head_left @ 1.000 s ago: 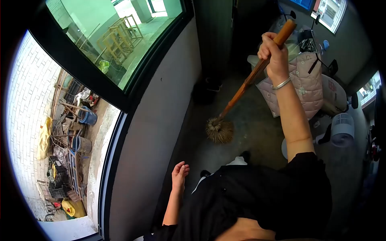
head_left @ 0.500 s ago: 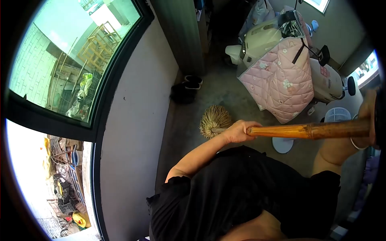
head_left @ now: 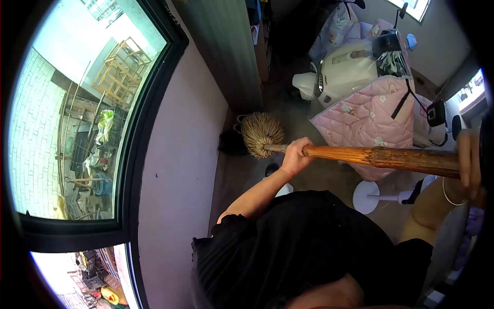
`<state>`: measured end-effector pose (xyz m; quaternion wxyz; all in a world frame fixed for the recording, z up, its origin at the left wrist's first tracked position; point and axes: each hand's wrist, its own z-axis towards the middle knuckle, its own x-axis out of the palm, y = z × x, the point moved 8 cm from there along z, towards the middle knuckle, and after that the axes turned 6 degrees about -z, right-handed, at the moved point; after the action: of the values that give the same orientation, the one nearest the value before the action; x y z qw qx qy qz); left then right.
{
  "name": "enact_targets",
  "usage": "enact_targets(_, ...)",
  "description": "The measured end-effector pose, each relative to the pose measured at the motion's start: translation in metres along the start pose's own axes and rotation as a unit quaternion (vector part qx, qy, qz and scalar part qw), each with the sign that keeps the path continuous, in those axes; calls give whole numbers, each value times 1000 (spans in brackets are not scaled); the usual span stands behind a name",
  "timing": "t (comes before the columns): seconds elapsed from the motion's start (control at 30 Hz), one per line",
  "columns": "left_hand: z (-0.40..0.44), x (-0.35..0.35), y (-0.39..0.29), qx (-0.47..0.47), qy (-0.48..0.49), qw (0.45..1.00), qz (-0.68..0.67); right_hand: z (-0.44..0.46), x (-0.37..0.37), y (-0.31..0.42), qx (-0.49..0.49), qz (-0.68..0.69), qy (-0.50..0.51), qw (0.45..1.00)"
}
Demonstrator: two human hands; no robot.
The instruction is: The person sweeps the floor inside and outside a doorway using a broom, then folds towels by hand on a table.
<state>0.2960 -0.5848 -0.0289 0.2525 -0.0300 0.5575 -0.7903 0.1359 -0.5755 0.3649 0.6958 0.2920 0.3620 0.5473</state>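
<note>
Both my hands are closed on the long bamboo handle of a mop (head_left: 381, 156), which lies slantwise across my front. My left hand (head_left: 297, 156) wraps the handle low down, near the mop head. At the upper end my right hand (head_left: 469, 162), with a bangle on the wrist, grips the handle; the dark edge of the view partly hides it. The tan, stringy mop head (head_left: 261, 135) is over the floor beside a pair of dark shoes (head_left: 231, 142), covering part of them.
A cream scooter (head_left: 350, 64) with a pink quilted cover (head_left: 368, 110) stands ahead on the right. Below it is a white round base (head_left: 366, 198) with a pole. On the left run a pale wall (head_left: 177, 170) and a dark-framed window (head_left: 128, 154). A grey cabinet-like panel (head_left: 221, 49) stands behind the shoes.
The mop head has moved up and left, from open floor to the dark shoes. Both hands keep their grip. The view has shifted, showing more of the round base and its pole.
</note>
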Motion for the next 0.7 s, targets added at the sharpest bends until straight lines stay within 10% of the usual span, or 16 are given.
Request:
enact_targets(0.33,93,-125,145,-120,-27,992,8,115,-65,-190,-32,24,-129,991)
enact_targets(0.7,131,-129,43,42,-54,987,145,75,-102,-91,-95,17,-127,987)
